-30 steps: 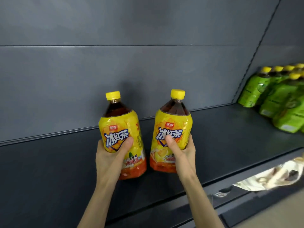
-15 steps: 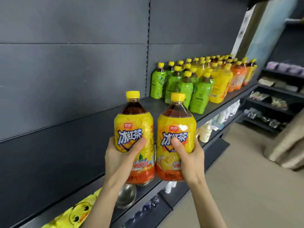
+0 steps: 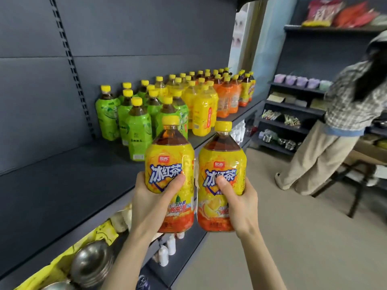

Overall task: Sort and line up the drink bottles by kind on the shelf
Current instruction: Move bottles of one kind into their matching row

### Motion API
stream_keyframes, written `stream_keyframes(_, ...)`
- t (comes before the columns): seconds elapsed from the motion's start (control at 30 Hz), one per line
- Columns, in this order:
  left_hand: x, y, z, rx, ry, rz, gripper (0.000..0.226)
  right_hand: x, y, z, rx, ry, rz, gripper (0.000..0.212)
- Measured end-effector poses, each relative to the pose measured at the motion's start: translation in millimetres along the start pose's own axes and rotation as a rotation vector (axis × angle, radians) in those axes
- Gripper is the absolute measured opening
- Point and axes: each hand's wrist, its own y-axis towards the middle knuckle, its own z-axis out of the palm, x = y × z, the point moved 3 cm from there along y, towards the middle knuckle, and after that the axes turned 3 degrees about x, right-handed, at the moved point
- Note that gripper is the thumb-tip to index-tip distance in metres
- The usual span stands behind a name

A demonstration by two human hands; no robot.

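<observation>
Head camera: one iced-tea bottle (image 3: 169,164) is gripped upright by the left hand (image 3: 150,206), and a second iced-tea bottle (image 3: 222,164) by the right hand (image 3: 240,208); they are held side by side before the shelf (image 3: 62,185) edge. Beyond them green bottles (image 3: 138,130) are stood on it, then yellow bottles (image 3: 202,114) and orange bottles (image 3: 227,99). A person (image 3: 335,126) is seen at far right.

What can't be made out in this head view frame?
Head view:
- Lower labels of the left iced tea bottle and right iced tea bottle: covered by the left hand and right hand.
- The rear bottles: behind front rows, too small.
- The metal bowls: partly under the shelf.
- The bystander: blurred, cropped at right edge.
</observation>
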Motion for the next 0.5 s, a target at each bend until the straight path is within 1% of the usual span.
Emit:
stream_keyframes(0.2, 14.7, 74.5, 93.9, 0.017, -0.080, 0.023, 0.076, -6.0, 101.5, -44.3, -0.030, 0.001, -0.038, 0.066)
stream_keyframes(0.33, 20.4, 134.4, 161.3, 0.059, -0.094, 0.009, 0.078, -8.4, 182.8, -76.0, -0.068, -0.068, -0.039, 0.063)
stream_keyframes(0.5, 20.8, 195.8, 242.9, 0.112, -0.123, 0.041, 0.083, -14.5, 267.6, -119.4, -0.134, -0.076, -0.033, 0.059)
